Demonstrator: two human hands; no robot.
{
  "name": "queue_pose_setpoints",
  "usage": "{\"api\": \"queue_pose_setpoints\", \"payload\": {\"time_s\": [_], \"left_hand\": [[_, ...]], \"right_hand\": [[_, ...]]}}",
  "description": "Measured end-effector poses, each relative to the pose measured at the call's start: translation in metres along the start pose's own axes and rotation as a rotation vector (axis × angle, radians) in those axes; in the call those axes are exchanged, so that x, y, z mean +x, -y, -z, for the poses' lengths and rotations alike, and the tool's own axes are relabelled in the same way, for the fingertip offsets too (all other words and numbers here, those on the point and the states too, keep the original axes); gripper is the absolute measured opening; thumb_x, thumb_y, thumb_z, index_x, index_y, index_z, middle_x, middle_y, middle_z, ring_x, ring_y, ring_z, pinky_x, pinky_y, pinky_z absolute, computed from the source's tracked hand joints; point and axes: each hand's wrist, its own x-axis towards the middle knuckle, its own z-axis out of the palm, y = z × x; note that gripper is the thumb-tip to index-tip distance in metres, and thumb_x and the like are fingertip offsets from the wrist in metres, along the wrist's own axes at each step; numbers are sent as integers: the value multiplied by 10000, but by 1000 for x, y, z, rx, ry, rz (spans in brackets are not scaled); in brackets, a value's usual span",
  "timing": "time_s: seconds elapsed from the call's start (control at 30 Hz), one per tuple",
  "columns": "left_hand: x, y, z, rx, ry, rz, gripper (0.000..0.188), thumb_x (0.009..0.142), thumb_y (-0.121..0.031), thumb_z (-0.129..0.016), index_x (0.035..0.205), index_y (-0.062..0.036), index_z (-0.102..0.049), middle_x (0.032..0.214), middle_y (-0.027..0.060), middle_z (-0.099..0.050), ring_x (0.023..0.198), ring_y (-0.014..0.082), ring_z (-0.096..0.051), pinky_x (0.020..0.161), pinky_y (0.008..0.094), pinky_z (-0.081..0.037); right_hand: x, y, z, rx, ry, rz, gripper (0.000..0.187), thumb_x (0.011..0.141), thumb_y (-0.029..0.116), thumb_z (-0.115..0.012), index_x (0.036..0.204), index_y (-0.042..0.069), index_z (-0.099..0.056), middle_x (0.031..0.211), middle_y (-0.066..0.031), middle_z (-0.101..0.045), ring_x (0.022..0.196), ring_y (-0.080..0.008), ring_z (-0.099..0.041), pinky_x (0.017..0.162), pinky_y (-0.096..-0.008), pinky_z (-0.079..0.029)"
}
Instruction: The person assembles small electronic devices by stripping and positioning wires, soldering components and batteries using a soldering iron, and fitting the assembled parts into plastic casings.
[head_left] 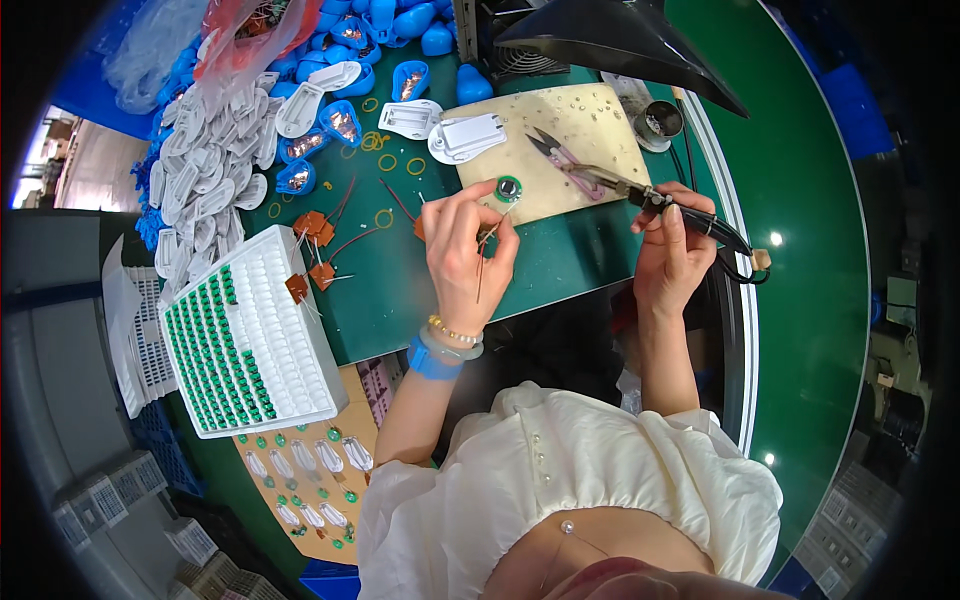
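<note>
My left hand (462, 250) pinches a small round green-and-white part (508, 188) with thin red wires (484, 258) hanging from it, held over the edge of a beige work board (590, 125). My right hand (672, 250) grips a black-handled soldering iron (690, 214); its metal tip (590, 174) points left toward the round part, a short way from it. Small scissors (556, 152) lie on the board just behind the tip.
A white tray (290, 340) with rows of green parts sits at left. Orange components with red wires (312, 228), yellow rings (384, 217), white and blue plastic shells (215, 170) and a metal tin (660, 122) crowd the green table (400, 290). A dark hood (620, 35) hangs behind.
</note>
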Motion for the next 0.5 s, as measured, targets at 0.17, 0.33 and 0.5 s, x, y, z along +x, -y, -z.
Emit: {"api": "queue_pose_setpoints", "payload": {"time_s": [0.17,0.33,0.5], "left_hand": [[2,4,-3,32,62,-106,204,677,83,-662,781,-23,-522,1057,94,-663,871,286,-531,747,364,-456],[-2,4,-3,95,62,-180,255,662,115,-652,860,10,-532,1080,109,-650,881,301,-541,756,370,-474],[-3,7,-6,105,26,-188,218,656,98,-654,767,-14,-504,1085,123,-675,872,297,-552,728,352,-475]], "right_hand": [[-11,-7,-8,-55,36,-34,155,907,67,-609,1022,-11,-542,1025,-152,-577,711,-170,-593,629,-305,-503],[-18,-10,-10,-18,-64,-161,152,904,79,-629,1010,1,-554,945,-106,-598,691,-169,-600,600,-299,-505],[-20,-14,-15,-33,-78,-199,159,902,75,-637,1012,0,-551,889,-84,-597,688,-168,-598,601,-295,-505]]}}
